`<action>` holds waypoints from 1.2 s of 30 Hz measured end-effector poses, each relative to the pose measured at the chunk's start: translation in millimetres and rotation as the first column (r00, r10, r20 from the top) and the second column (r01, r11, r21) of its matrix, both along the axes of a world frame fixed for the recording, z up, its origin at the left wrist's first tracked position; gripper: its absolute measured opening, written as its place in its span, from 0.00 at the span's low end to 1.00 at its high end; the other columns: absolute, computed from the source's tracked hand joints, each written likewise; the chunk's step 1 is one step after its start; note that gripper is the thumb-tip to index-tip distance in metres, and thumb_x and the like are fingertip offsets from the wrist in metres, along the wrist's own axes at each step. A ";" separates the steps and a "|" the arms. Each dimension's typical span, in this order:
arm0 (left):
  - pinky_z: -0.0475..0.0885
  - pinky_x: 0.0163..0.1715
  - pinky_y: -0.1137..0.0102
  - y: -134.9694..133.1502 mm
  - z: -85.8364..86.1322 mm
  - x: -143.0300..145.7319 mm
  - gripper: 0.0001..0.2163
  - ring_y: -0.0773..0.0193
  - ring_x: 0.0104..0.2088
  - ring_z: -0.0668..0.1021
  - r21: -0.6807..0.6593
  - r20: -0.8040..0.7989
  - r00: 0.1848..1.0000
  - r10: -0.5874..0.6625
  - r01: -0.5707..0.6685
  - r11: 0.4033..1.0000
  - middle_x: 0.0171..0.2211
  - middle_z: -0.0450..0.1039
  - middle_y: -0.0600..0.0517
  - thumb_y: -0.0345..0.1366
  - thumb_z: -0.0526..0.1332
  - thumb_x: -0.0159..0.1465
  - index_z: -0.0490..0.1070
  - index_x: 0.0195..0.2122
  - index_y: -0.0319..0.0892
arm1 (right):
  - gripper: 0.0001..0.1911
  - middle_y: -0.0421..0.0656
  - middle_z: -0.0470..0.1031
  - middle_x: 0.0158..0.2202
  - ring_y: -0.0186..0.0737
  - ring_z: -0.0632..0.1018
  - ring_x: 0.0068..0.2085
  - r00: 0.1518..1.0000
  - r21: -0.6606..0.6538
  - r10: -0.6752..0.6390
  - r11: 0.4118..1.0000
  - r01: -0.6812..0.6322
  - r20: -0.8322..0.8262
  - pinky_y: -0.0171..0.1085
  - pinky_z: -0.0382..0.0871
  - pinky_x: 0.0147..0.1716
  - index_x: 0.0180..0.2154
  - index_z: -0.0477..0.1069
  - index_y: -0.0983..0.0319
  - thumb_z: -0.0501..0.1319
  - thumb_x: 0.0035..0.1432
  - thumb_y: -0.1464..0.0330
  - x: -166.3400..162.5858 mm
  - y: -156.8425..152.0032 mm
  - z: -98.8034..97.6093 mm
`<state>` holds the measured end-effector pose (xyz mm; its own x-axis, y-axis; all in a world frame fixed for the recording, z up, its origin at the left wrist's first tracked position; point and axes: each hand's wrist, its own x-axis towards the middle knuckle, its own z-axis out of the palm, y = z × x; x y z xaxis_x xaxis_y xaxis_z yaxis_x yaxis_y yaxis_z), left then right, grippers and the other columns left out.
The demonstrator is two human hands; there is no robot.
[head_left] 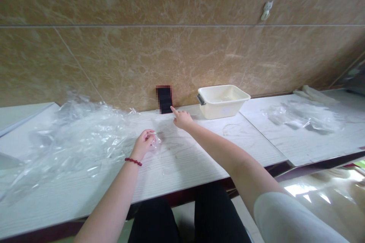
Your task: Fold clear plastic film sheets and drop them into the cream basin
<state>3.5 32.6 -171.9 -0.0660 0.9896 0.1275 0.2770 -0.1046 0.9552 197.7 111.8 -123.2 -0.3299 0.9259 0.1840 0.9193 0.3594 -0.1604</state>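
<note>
My left hand (145, 143) is closed on a small clear plastic bag (156, 142), just above the white tabletop; a dark red bead bracelet circles that wrist. Farther forward, my right hand (182, 118) stretches out its index finger, with the other fingers curled and nothing seen in them. That fingertip is at the lower right edge of a dark smartphone (165, 100) with a red rim, which leans upright against the wall. The top and left edge of the phone are blurred out.
A heap of clear plastic bags (82, 133) covers the left of the table (182, 167). To the right stands a cream plastic bin (224, 109) with a grey handle. More clear bags (308, 115) and a pale cloth (315, 95) lie far right. A marbled wall (182, 57) runs behind.
</note>
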 end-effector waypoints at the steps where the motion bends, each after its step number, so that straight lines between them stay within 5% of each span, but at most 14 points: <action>1: 0.64 0.23 0.73 0.0 0.2 -0.1 0.14 0.67 0.23 0.70 -0.001 -0.015 1.000 0.006 -0.006 1.000 0.22 0.68 0.54 0.42 0.55 0.52 0.62 0.37 0.39 | 0.34 0.49 0.67 0.43 0.49 0.66 0.44 1.000 0.009 -0.020 1.000 0.020 0.023 0.45 0.56 0.39 0.58 0.35 0.53 0.49 0.51 0.68 1.1 6.0 2.3; 17: 0.65 0.24 0.72 3.4 -2.6 -0.8 0.12 0.67 0.24 0.72 -0.028 -0.070 0.998 0.009 -0.011 1.000 0.24 0.69 0.53 0.41 0.53 0.53 0.63 0.36 0.40 | 0.35 0.49 0.66 0.44 0.45 0.64 0.46 0.959 0.034 -0.168 0.986 0.165 0.229 0.46 0.51 0.41 0.56 0.26 0.49 0.47 0.56 0.74 -19.6 64.3 19.3; 32: 0.66 0.23 0.72 3.7 -3.3 -0.4 0.13 0.66 0.23 0.72 -0.027 -0.039 0.999 0.005 -0.006 1.000 0.22 0.70 0.53 0.42 0.54 0.52 0.64 0.35 0.40 | 0.33 0.51 0.66 0.43 0.45 0.65 0.46 0.974 0.043 -0.157 0.987 0.152 0.164 0.47 0.51 0.41 0.57 0.26 0.51 0.43 0.56 0.75 -24.4 56.8 20.6; 36: 0.66 0.22 0.72 4.3 -3.6 -0.2 0.12 0.67 0.22 0.72 -0.018 -0.013 1.000 0.010 -0.010 1.000 0.22 0.69 0.53 0.42 0.54 0.52 0.64 0.34 0.40 | 0.31 0.50 0.67 0.43 0.46 0.65 0.45 0.988 0.054 -0.138 0.989 0.135 0.066 0.46 0.54 0.41 0.58 0.37 0.54 0.47 0.54 0.73 -20.2 44.1 27.4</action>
<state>3.3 36.9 -175.5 -0.0741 0.9911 0.1109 0.2898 -0.0850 0.9533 177.5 155.8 -95.8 -0.2146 0.9535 0.2117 0.9686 0.2356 -0.0792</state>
